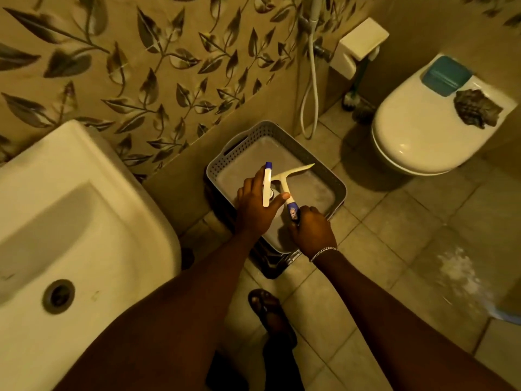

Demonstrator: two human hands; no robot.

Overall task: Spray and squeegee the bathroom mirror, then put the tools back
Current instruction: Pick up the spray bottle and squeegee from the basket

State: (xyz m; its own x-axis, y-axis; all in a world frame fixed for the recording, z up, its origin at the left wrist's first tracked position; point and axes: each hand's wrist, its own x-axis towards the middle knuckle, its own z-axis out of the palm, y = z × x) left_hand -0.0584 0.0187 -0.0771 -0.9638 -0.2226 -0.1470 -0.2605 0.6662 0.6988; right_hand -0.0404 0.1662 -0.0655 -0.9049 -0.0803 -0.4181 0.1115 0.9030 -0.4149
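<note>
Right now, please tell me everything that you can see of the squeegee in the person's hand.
The cream plastic squeegee with a blue grip is T-shaped: a long thin blade at the far end and a straight handle with a small label on the blue part. The right hand holds the grip. The blade points away from the person, tilted, above the grey perforated plastic basket. The left hand's thumb lies against the handle. Whether the blade touches the basket floor I cannot tell.
</note>
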